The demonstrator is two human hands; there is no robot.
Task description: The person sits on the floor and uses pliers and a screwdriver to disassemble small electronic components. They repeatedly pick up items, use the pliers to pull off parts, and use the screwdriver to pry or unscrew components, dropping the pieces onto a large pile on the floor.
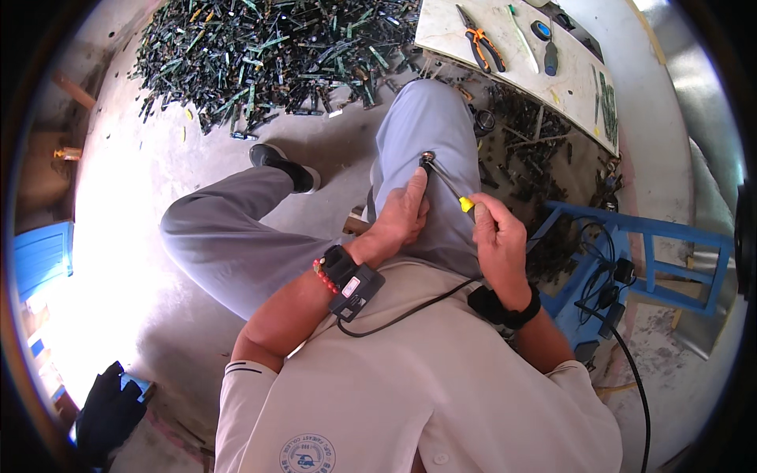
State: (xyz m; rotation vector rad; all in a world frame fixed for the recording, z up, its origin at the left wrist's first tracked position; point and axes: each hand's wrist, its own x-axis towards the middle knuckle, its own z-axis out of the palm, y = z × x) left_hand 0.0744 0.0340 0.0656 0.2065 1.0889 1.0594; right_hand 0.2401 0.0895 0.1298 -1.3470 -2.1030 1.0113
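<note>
Seated over a concrete floor (pixel 201 162), bent to close work above the right leg; holding a small dark part (pixel 426 158) pinched in the left hand (pixel 406 211), between extended thumb and curled fingers, leaving its coppery, rounded end jutting past the thumb tip and clear of the grip, against gray trousers (pixel 438 118); grasping a thin-shafted tool (pixel 467 204) in the right hand (pixel 501 235), closed about the handle just behind a yellow collar; slanting the shaft forward and leftward to the part's exposed end, perhaps touching it, at a scale too small to be certain; presenting the part just beyond the left thumb, ahead of and to the left of the right fist; wearing red beads (pixel 325 277) and a black strapped device (pixel 359 292) on the left wrist, a black band (pixel 490 305) on the right; facing a broad heap of dark and green strips (pixel 276 63) on the floor, beyond a black shoe (pixel 298 173); working beside a pale tabletop (pixel 438 35) strewn with orange-handled pliers (pixel 475 34), a blue-rimmed round item (pixel 541 30) and a dark-green-handled tool (pixel 550 60); flanked on the right by a blue frame (pixel 678 231) draped with black cables (pixel 605 298) and, farther off on the left, by a blue panel (pixel 45 256).
</note>
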